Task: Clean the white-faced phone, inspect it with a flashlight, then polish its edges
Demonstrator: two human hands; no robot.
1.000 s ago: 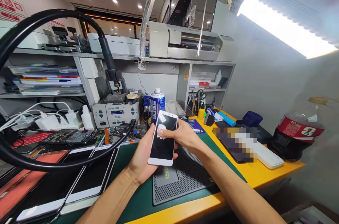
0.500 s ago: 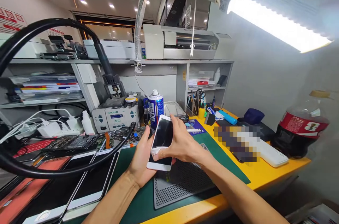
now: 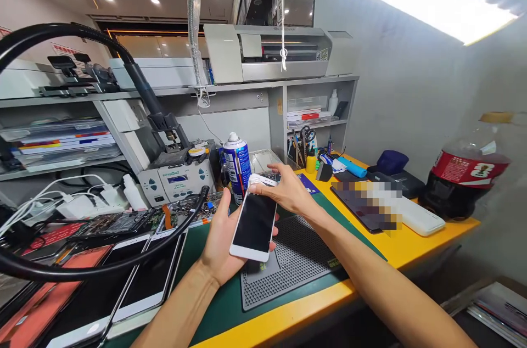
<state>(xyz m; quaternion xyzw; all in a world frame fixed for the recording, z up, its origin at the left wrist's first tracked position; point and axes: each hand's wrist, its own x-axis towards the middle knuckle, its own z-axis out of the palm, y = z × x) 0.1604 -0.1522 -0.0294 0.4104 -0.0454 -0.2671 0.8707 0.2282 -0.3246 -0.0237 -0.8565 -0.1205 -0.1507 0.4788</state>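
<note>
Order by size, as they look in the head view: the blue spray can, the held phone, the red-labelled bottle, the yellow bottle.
Largest to smallest:
1. Red-labelled bottle
2. Held phone
3. Blue spray can
4. Yellow bottle

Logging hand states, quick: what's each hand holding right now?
Left hand: holding the white phone, fingers around its edge.
Right hand: holding a small white wipe at the phone's top end.
</note>
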